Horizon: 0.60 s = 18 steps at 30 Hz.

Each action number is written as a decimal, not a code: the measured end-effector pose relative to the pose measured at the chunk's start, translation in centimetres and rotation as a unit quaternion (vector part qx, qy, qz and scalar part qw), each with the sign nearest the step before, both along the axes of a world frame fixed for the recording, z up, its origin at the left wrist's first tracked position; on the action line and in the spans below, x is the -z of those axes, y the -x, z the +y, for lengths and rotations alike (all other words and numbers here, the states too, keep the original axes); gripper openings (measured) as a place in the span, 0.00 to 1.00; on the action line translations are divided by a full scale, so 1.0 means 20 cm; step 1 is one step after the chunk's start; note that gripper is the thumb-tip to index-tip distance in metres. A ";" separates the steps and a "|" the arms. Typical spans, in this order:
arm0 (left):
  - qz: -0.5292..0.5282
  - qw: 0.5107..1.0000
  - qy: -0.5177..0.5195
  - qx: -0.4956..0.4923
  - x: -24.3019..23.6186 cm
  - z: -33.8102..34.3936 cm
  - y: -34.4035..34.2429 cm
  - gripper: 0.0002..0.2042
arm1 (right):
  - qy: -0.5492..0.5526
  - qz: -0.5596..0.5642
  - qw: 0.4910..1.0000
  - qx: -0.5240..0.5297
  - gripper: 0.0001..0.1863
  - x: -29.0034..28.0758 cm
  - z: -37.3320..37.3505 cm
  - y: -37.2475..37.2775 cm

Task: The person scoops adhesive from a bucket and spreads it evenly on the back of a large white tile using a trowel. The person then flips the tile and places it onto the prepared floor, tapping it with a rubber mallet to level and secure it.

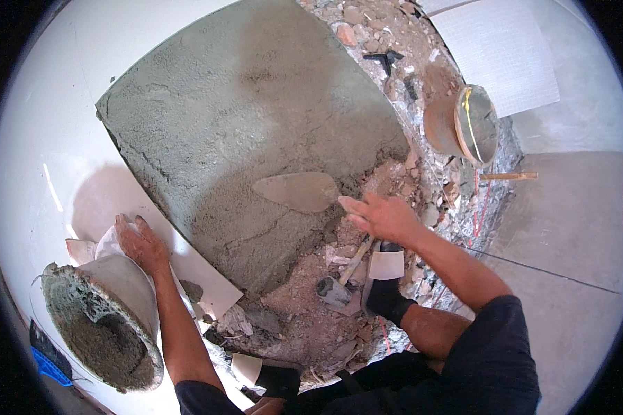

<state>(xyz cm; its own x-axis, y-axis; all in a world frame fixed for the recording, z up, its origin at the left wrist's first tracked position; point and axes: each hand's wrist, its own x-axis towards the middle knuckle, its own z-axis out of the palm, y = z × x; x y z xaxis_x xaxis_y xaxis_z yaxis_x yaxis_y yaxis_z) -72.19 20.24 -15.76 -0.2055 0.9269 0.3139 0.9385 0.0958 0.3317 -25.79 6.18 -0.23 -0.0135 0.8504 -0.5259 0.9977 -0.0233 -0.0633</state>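
- At the centre, the trowel [299,190] is laid against the mortar bed [284,97]; its handle is hidden under the right hand [384,220], by which it appears to be held
- Toward 9 o'clock, the left hand [144,247] is rested on the upper side of the tipped bucket [135,277]; whether that bucket is gripped cannot be told
- At 8 o'clock, a blue object [52,368] is partly lost in the dark rim and cannot be made out
- The leaf-shaped blade is smeared grey; the bed is rough, grainy and shadowed
- A brown bucket [441,128] is seen at 2 o'clock, a wooden-handled hammer [336,292] at 6
- The bed is bordered by broken rubble [301,315], with smooth grey floor [567,221] at 3 o'clock
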 end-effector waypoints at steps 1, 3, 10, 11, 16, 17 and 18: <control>0.006 1.000 0.011 0.000 -0.01 0.00 0.00 0.24 | 0.059 -0.011 0.997 -0.041 0.25 -0.01 0.05 -0.04; -0.008 1.000 0.022 -0.012 -0.02 0.01 -0.01 0.24 | 0.024 -0.096 0.992 -0.077 0.25 0.00 0.22 -0.16; 0.008 1.000 0.018 -0.024 -0.02 0.01 -0.03 0.24 | -0.204 -0.108 0.973 0.013 0.25 0.23 0.96 -0.56; 0.011 1.000 0.013 -0.018 -0.02 0.00 -0.03 0.24 | -0.193 -0.090 0.975 0.070 0.25 0.27 1.02 -0.58; 0.014 1.000 0.021 -0.018 0.00 0.01 -0.02 0.24 | -0.181 -0.017 0.973 0.143 0.26 0.28 0.95 -0.58; 0.010 1.000 0.021 -0.019 0.00 0.01 -0.02 0.24 | -0.131 0.107 0.945 0.279 0.25 0.25 0.89 -0.55; 0.003 1.000 0.005 -0.016 0.00 0.01 -0.02 0.24 | -0.067 0.232 0.873 0.424 0.23 0.20 0.83 -0.52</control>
<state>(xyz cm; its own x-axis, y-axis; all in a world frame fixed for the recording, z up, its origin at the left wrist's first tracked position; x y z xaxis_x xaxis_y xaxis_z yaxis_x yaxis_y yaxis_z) -71.88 20.38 -15.85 -0.2334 0.9232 0.3055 0.9371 0.1297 0.3240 -15.44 22.69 -4.23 0.4660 0.7110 -0.5267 0.4918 -0.7030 -0.5138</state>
